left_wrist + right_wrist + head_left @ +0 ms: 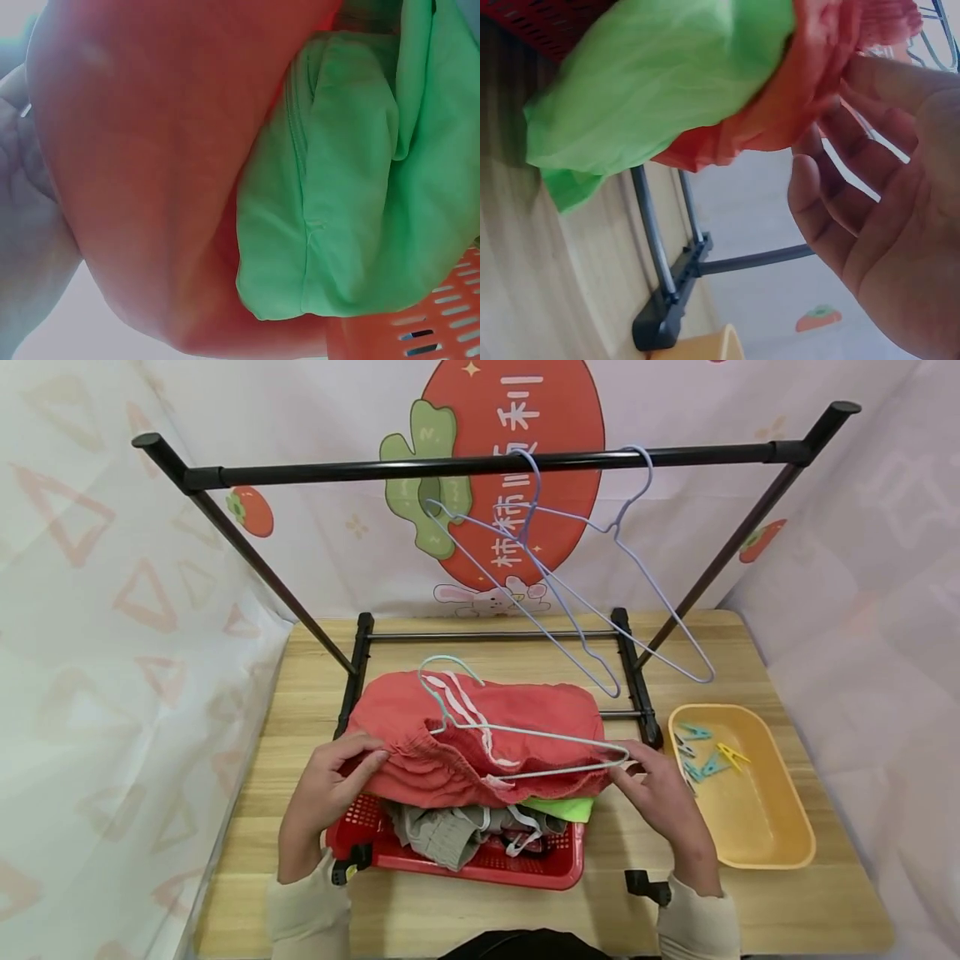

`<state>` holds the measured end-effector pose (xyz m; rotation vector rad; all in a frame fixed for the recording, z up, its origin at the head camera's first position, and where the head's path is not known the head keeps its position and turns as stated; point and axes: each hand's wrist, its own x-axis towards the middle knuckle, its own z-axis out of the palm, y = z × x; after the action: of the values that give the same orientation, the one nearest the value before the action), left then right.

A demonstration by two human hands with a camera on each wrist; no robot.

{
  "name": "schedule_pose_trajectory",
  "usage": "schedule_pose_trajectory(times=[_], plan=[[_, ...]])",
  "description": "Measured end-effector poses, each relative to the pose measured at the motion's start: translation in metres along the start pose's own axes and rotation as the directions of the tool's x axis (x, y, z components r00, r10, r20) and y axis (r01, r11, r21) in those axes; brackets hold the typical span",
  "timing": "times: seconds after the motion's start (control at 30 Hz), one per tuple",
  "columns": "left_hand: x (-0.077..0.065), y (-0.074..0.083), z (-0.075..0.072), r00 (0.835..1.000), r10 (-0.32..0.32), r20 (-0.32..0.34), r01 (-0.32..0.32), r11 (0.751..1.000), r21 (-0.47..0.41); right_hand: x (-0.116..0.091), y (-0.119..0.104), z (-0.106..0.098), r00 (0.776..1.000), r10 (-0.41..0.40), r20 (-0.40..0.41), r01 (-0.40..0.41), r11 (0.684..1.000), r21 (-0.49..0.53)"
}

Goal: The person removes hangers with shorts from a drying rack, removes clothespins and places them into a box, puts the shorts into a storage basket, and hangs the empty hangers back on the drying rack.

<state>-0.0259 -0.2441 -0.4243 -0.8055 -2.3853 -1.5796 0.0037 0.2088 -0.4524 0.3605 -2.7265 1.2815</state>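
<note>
Red shorts [540,702] with a gathered waistband and white drawstring are stretched between my two hands above the red basket. My left hand [322,785] pinches the left side of the waistband between thumb and fingers. At the other side, my right hand [663,793] pinches the waistband's edge beside the end of a mint-green hanger [540,733]. The hanger's right end shows outside the cloth; its left part is hidden in the waist opening, and its hook points up and away. In the right wrist view, the thumb and fingers meet on the red cloth.
Beneath the shorts, the basket [525,881] holds a bright green garment [566,808] and grey clothing [442,835]. Two lilac hangers [585,647] hang from the black rack's bar [315,473]. An orange tray [757,827] with several clothespins stands at right.
</note>
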Motion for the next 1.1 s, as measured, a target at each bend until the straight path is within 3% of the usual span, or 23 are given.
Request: schedule_pose_trajectory(times=[0.43,0.83,1.1], plan=[[0.001,0.003,0.004,1.0,0.021,0.005,-0.021,0.997,0.071,-0.002,-0.019,-0.015,0.995,-0.079,0.063,0.066,0.979,0.195],[0.004,0.005,0.011,0.999,0.036,0.027,-0.039,0.994,0.101,0.011,-0.038,0.003,0.982,-0.188,0.01,0.184,0.971,0.149],[0.003,0.008,0.01,0.998,-0.01,0.063,0.003,0.995,0.1,0.014,-0.038,0.006,0.985,-0.162,-0.062,0.171,0.969,0.179]])
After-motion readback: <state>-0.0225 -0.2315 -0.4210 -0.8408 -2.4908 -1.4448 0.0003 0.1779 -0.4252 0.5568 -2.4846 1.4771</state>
